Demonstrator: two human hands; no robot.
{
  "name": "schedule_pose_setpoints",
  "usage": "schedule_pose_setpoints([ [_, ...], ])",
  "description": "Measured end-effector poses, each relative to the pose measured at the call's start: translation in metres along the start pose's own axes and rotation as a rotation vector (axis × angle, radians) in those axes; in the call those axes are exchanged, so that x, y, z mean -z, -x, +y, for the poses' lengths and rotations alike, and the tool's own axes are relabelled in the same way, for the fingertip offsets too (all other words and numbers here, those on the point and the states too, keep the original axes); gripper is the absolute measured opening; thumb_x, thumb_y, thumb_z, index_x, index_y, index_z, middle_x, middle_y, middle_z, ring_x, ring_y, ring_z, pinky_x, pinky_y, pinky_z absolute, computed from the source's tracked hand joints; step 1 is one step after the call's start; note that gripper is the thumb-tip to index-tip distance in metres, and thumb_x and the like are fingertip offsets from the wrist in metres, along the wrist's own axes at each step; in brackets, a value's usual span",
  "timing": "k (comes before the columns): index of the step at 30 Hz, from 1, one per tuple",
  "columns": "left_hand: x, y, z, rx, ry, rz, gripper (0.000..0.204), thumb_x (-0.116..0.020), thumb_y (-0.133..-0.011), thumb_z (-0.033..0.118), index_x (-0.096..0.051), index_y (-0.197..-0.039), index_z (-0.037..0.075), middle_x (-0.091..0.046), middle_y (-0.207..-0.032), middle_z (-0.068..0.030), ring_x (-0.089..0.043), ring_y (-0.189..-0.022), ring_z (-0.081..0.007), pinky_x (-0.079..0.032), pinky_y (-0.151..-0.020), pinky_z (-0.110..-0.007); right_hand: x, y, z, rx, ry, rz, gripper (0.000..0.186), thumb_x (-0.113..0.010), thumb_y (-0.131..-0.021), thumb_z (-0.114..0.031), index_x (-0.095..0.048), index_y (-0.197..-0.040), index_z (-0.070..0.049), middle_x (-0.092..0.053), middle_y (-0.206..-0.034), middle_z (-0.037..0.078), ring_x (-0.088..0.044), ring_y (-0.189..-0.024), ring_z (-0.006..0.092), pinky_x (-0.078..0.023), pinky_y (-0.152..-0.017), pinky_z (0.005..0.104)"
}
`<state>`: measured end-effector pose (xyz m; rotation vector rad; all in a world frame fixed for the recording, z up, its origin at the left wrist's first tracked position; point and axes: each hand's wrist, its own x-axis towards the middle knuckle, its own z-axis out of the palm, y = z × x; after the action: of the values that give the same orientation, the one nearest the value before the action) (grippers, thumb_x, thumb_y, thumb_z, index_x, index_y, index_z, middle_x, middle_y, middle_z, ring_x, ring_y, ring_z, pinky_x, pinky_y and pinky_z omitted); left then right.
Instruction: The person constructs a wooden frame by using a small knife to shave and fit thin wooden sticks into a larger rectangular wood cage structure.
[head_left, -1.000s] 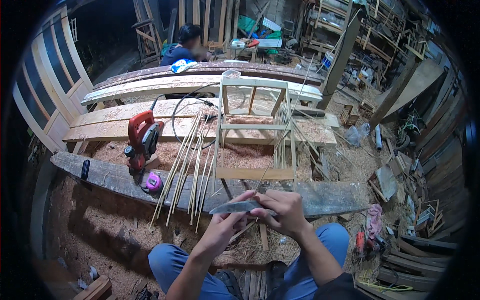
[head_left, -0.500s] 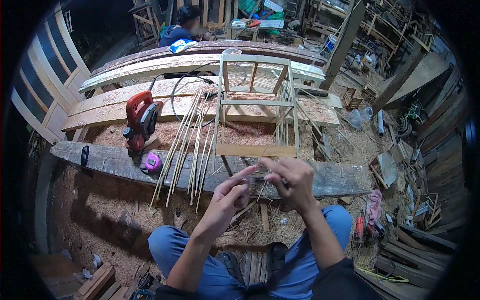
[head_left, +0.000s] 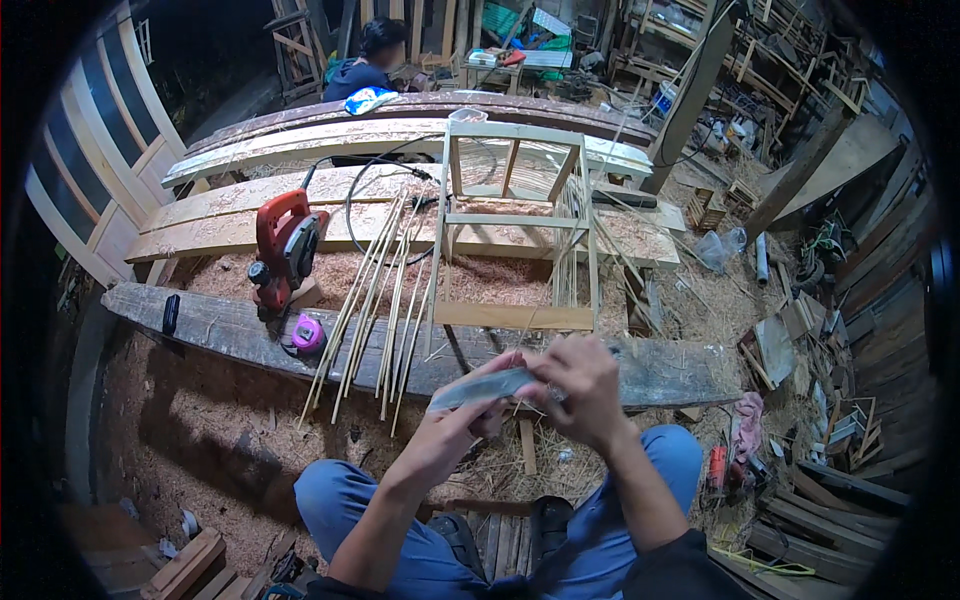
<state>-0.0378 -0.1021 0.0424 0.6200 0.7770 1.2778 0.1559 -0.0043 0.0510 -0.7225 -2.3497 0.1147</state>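
Observation:
In front of my knees, a flat, pale grey, blade-like piece (head_left: 484,390) slants between my two hands. My left hand (head_left: 445,438) is closed around its lower side, with fingers showing above and below it. My right hand (head_left: 583,392) pinches near its right end with bent fingers. Whether it is a knife blade or some other strip, I cannot make out. Just beyond my hands stands a light wooden frame (head_left: 515,318) with upright legs and crossbars. Left of it, several thin bamboo sticks (head_left: 372,310) lean across the weathered plank (head_left: 650,375).
A red electric planer (head_left: 283,250) and a pink tape measure (head_left: 308,333) sit on the left. Shaving-strewn boards (head_left: 180,238) stretch behind the frame. Another person (head_left: 362,70) is at the far side. Scrap wood (head_left: 800,310) and a pink cloth (head_left: 746,425) lie to the right.
The grey piece now shows its broad flat side, where before it was barely visible. Both hands have shifted and turned slightly; the view has tilted a little.

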Motion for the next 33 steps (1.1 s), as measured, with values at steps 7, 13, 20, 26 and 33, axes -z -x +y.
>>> schedule_pose_setpoints([
  [7,0.001,0.000,-0.001,-0.029,0.003,0.028,0.052,-0.054,-0.109,0.012,-0.044,-0.159,0.002,-0.053,-0.094,0.0051,-0.037,-0.072,-0.0047,-0.032,-0.062,-0.023,0.013,-0.008,0.015,-0.061,-0.013,0.065,0.038,-0.066,-0.098,-0.049,-0.077,-0.117,-0.017,-0.059,-0.079,0.003,-0.058,-0.076,0.0227,-0.043,-0.075,0.0387],
  [13,-0.006,0.000,0.006,-0.056,-0.082,-0.079,0.051,-0.053,-0.110,0.016,-0.045,-0.158,0.001,-0.047,-0.089,0.0064,-0.034,-0.072,-0.0056,-0.030,-0.064,-0.023,0.002,0.000,-0.003,0.052,-0.024,-0.043,0.039,-0.066,-0.097,-0.050,-0.077,-0.117,-0.018,-0.056,-0.079,0.002,-0.056,-0.075,0.0224,-0.041,-0.072,0.0376],
  [20,-0.016,-0.003,0.013,-0.052,-0.057,0.082,0.051,-0.053,-0.109,0.007,-0.044,-0.159,0.001,-0.050,-0.095,0.0042,-0.036,-0.075,-0.0057,-0.033,-0.065,-0.022,0.010,-0.007,0.003,0.021,0.034,0.002,0.043,-0.066,-0.094,-0.052,-0.076,-0.124,-0.022,-0.051,-0.076,0.001,-0.054,-0.075,0.0217,-0.039,-0.075,0.0372],
  [26,0.002,-0.002,0.006,-0.035,-0.005,-0.058,0.053,-0.053,-0.109,0.005,-0.041,-0.160,0.002,-0.050,-0.095,0.0046,-0.036,-0.074,-0.0059,-0.034,-0.064,-0.023,0.006,-0.005,0.011,0.011,0.035,0.052,0.043,-0.065,-0.095,-0.052,-0.076,-0.126,-0.023,-0.054,-0.077,0.001,-0.054,-0.075,0.0227,-0.039,-0.076,0.0377],
  [33,-0.001,0.004,0.007,-0.032,0.029,-0.074,0.058,-0.054,-0.108,0.010,-0.037,-0.162,0.002,-0.046,-0.089,0.0036,-0.037,-0.073,-0.0057,-0.032,-0.064,-0.023,0.019,0.000,0.019,-0.070,0.016,0.039,0.042,-0.067,-0.095,-0.051,-0.077,-0.125,-0.023,-0.059,-0.080,0.002,-0.056,-0.079,0.0220,-0.041,-0.078,0.0403],
])
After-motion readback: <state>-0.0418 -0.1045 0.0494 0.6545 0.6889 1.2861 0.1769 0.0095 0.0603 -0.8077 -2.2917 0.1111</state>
